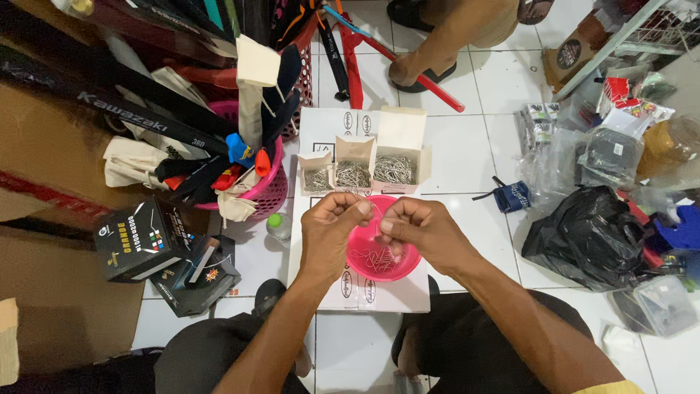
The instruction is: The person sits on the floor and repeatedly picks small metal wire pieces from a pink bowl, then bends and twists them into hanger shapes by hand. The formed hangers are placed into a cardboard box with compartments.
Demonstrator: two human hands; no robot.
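Both hands meet just above the pink bowl [379, 252], which sits on a flat white cardboard sheet [379, 292] on the tiled floor [467, 153]. The left hand [332, 230] has its fingers [362, 208] curled and pinched together on a thin wire clip, too small to make out clearly; the right hand [423, 230] has its fingers [386, 225] pinched on the same spot, so the two grips touch at the fingertips. More loose metal clips [375, 259] lie in the bottom of the bowl.

Done well, this fine work wants the pinch kept low over the bowl, so anything that slips falls back in, with the wrists steady and only the fingertips turning.

Just beyond the bowl, at the far edge of the cardboard, three small open boxes [361, 171] stand side by side, each holding metal clips. To the left, a pink basket [266, 190] is packed with dark racket handles, and black boxes [146, 237] sit near it beside a small green-capped bottle [277, 225]. To the right lie a black plastic bag [587, 233] and assorted packets. Another person's foot in a sandal [419, 73] stands at the far side, well apart from the hands. The boxes sit close to the knuckles and could be nudged by a forward reach; the crowded floor leaves little room on either side.
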